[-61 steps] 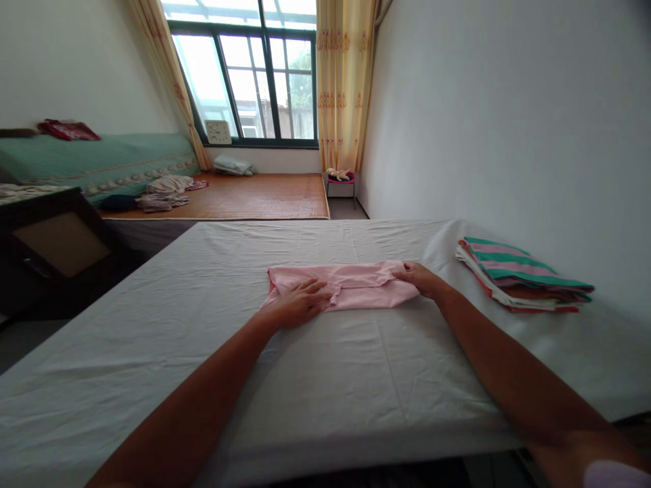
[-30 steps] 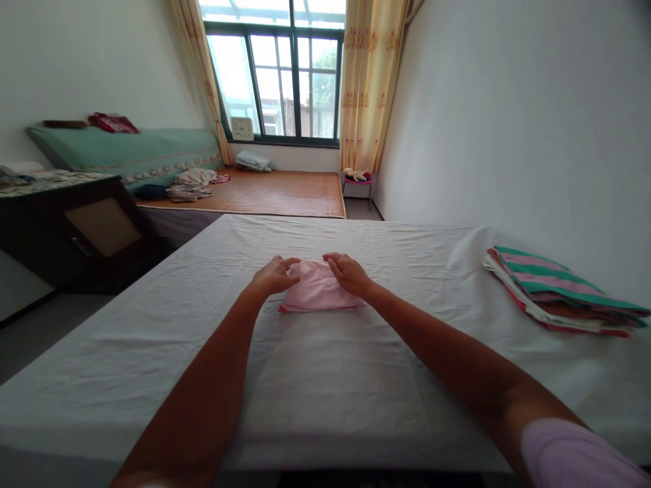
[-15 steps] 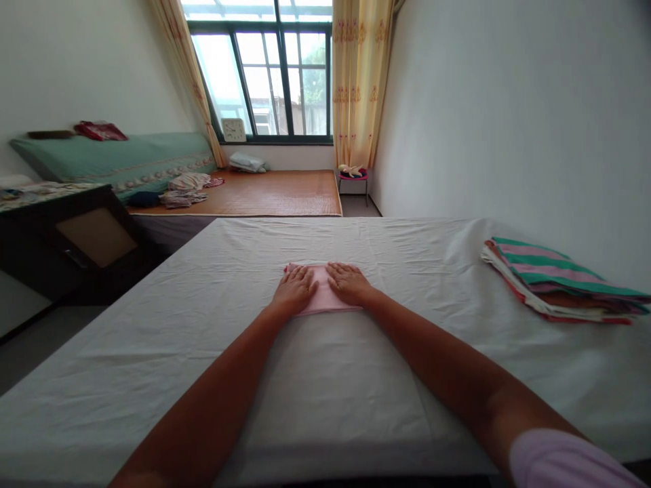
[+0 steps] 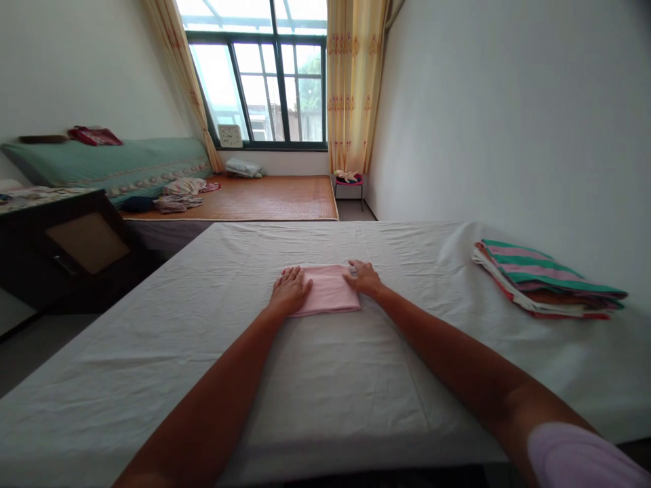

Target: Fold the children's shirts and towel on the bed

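Note:
A folded pink cloth (image 4: 329,290) lies flat on the white sheet in front of me. My left hand (image 4: 291,288) rests palm down on its left part, with the fingers stretched out. At the cloth's far right corner is my right hand (image 4: 365,278), its thumb over the edge and its fingers held apart from the thumb. A small pale patch shows between that thumb and the fingers, too small to make out.
The white-sheeted surface (image 4: 152,339) spreads all round. On its right lies a stack of folded striped cloth (image 4: 549,274) by the wall. Beyond stand a mat-covered bed (image 4: 274,196) with clothes, a dark cabinet (image 4: 86,251) and a small stool (image 4: 350,180).
My right hand has slid off the middle of the pink cloth to its right corner, uncovering more of it. My left hand stays on the left part. The view has shifted slightly.

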Available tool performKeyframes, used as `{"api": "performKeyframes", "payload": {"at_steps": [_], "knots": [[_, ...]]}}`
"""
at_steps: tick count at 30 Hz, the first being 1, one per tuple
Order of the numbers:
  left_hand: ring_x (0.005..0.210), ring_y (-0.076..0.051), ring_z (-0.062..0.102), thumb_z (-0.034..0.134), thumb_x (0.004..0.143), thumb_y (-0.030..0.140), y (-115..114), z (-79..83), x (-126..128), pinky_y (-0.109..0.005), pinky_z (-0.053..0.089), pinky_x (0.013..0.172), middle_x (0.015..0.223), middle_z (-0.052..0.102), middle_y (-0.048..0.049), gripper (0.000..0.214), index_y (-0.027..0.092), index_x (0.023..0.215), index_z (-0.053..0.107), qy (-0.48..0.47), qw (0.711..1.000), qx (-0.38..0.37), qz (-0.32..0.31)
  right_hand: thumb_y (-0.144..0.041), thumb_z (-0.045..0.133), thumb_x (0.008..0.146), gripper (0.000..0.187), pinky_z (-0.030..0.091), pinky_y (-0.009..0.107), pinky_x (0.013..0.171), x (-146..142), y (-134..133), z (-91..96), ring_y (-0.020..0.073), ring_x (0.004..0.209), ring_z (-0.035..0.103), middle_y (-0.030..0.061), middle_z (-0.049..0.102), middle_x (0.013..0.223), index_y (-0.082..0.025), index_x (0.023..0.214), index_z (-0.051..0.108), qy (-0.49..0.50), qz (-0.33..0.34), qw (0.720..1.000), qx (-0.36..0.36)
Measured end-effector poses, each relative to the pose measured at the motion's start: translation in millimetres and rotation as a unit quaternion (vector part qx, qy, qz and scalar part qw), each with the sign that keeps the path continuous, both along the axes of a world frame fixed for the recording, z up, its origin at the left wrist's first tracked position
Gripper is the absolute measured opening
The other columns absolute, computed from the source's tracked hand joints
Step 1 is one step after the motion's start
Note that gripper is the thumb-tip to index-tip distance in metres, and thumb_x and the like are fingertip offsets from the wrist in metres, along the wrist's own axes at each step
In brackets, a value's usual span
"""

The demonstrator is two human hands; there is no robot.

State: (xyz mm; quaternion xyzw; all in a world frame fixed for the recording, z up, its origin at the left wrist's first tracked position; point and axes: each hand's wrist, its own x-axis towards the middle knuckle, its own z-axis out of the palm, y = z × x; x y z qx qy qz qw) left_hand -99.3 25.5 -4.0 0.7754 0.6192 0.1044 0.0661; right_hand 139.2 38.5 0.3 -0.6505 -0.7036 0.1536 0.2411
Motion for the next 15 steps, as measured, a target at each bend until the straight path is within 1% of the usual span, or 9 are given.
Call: {"api": "performKeyframes", "payload": {"at_steps": [2,5,7,9,11,12,14,15], "knots": [[0.143,-0.028,0.020,0.026,0.094,0.049,2,-1.8,-1,-0.047,0.018,0.114,0.154,0.029,-0.0109,0.059,0.017,0.142,0.039,-0.004,1.000,0.008,-0.009,-0.032,0.064,0.079,0.058,0.047,0.036,0.091,2,-4,4.7,0.0224,0.108,0.059,0.0133,0.057,0.128,-0.015,0.131,0.047,0.097,-0.007,0.995,-0.023],[0.142,-0.029,0.023,0.028,0.095,0.047,5,-4.1,-3,-0.048,0.019,0.113,0.152,0.033,-0.0120,0.056,0.016,0.139,0.043,-0.011,0.999,0.022,-0.024,-0.034,0.074,0.070,0.062,0.053,0.031,0.074,2,-10,10.3,0.0203,0.092,0.064,0.0114,0.063,0.115,-0.015,0.124,0.051,0.240,-0.018,0.967,-0.086],[0.140,-0.029,0.027,0.029,0.095,0.044,7,-4.8,-4,-0.048,0.021,0.113,0.150,0.036,-0.0130,0.053,0.015,0.136,0.046,-0.020,0.999,0.034,-0.035,-0.038,0.077,0.067,0.053,0.053,0.029,0.064,0,-14,13.5,0.0193,0.081,0.064,0.0086,0.067,0.099,-0.015,0.110,0.058,0.323,0.006,0.934,-0.156],[0.138,-0.027,0.032,0.030,0.095,0.041,8,-4.8,-5,-0.047,0.023,0.113,0.146,0.042,-0.0133,0.049,0.016,0.131,0.051,-0.032,0.997,0.047,-0.051,-0.045,0.076,0.068,0.042,0.052,0.027,0.055,-4,-17,15.6,0.0155,0.066,0.061,0.0046,0.067,0.081,-0.016,0.095,0.061,0.391,0.035,0.891,-0.227],[0.135,-0.025,0.037,0.032,0.094,0.038,10,-4.3,-5,-0.045,0.025,0.113,0.141,0.049,-0.0123,0.044,0.017,0.125,0.055,-0.049,0.995,0.061,-0.065,-0.048,0.075,0.069,0.037,0.049,0.024,0.050,-9,-18,16.8,0.0114,0.055,0.055,0.0006,0.062,0.066,-0.016,0.083,0.061,0.427,0.040,0.860,-0.278],[0.133,-0.024,0.040,0.033,0.094,0.037,11,-3.9,-5,-0.044,0.025,0.113,0.138,0.052,-0.0115,0.042,0.017,0.123,0.057,-0.061,0.993,0.066,-0.070,-0.047,0.076,0.069,0.035,0.047,0.022,0.048,-11,-19,17.6,0.0099,0.051,0.052,-0.0011,0.059,0.060,-0.016,0.079,0.060,0.433,0.035,0.852,-0.291],[0.129,-0.022,0.045,0.033,0.093,0.037,14,-2.9,-7,-0.041,0.028,0.113,0.134,0.056,-0.0105,0.042,0.017,0.121,0.059,-0.098,0.990,0.075,-0.074,-0.041,0.077,0.067,0.032,0.044,0.021,0.046,-12,-21,21.8,0.0088,0.049,0.048,-0.0028,0.056,0.056,-0.017,0.077,0.060,0.449,0.034,0.844,-0.292],[0.128,-0.022,0.046,0.032,0.093,0.038,16,-2.3,-9,-0.040,0.029,0.112,0.133,0.057,-0.0106,0.044,0.017,0.121,0.058,-0.123,0.986,0.081,-0.073,-0.038,0.078,0.066,0.030,0.044,0.021,0.046,-11,-23,25.8,0.0092,0.050,0.049,-0.0026,0.057,0.058,-0.017,0.079,0.060,0.466,0.045,0.838,-0.280]]}}
